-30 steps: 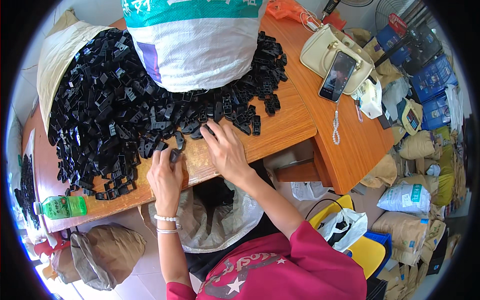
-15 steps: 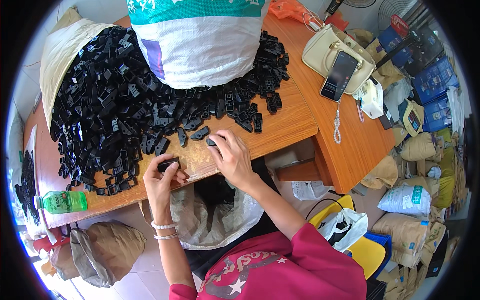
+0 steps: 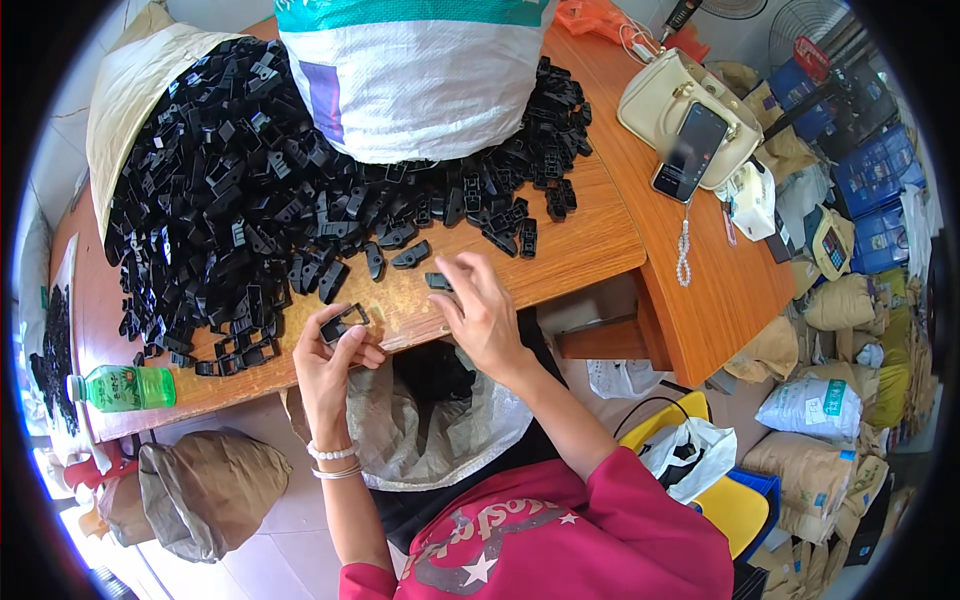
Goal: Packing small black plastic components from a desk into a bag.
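My left hand [image 3: 328, 362] is closed on a small black plastic frame-shaped part [image 3: 343, 324], held above the table's front edge with its hollow side showing. To the right, my right hand [image 3: 482, 318] has its fingers apart. Just beside its fingertips, another black plastic part [image 3: 437, 281] lies on the wooden table [image 3: 560, 262]. A large heap of similar black parts [image 3: 215, 165] spreads over the far left of the table, with several loose ones between the heap and my hands. Below the edge, an open woven sack [image 3: 450, 455] has dark contents that I cannot make out.
A full white woven sack [image 3: 410, 100] stands in the heap. At left lies a green bottle [image 3: 125, 388]. On the right are a cream handbag [image 3: 655, 95], a phone [image 3: 690, 152] and a beaded strap [image 3: 683, 255]. Beyond the table stands a yellow stool [image 3: 735, 510].
The part in my left hand has turned so its open frame shows. My right fingers have spread and lifted off the part on the table. The view has shifted slightly.
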{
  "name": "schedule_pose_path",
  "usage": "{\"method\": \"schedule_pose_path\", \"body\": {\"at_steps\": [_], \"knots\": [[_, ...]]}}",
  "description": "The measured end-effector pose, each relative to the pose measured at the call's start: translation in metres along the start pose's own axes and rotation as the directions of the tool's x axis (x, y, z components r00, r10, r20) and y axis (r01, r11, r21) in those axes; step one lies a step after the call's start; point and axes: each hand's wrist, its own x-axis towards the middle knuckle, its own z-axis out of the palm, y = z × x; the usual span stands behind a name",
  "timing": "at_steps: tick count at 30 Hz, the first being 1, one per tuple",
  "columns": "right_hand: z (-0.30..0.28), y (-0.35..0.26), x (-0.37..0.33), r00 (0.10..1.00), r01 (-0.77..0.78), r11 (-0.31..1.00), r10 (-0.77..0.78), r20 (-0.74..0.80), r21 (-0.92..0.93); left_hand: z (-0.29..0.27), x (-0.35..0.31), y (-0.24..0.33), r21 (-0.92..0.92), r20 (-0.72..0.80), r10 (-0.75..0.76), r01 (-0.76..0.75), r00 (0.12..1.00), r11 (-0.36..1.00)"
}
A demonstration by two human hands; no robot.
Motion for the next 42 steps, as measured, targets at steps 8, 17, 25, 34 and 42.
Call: {"method": "schedule_pose_path", "body": {"at_steps": [8,17,25,34,42], "knots": [[-0.014,-0.007,-0.004,0.999,-0.036,0.999,0.034,-0.039,-0.036,0.002,-0.001,0.005,-0.024,0.006,-0.021,0.022,1.0,0.999],[-0.011,-0.027,0.005,0.985,-0.125,0.968,0.148,0.092,-0.217,0.011,-0.015,-0.007,0.073,0.033,-0.006,0.004,0.999,0.997],[-0.012,-0.031,-0.002,0.994,-0.099,0.985,0.09,0.064,0.139,0.009,-0.019,-0.009,0.057,0.077,-0.041,0.036,0.996,0.998],[-0.02,-0.045,-0.004,0.99,0.12,0.949,-0.138,0.042,0.292,0.013,-0.029,-0.008,0.054,0.2,-0.1,0.091,0.975,0.994],[-0.031,-0.053,-0.008,0.971,-0.119,0.828,-0.018,0.238,0.549,0.011,-0.034,-0.003,0.023,0.23,-0.078,0.075,0.97,0.997]]}}
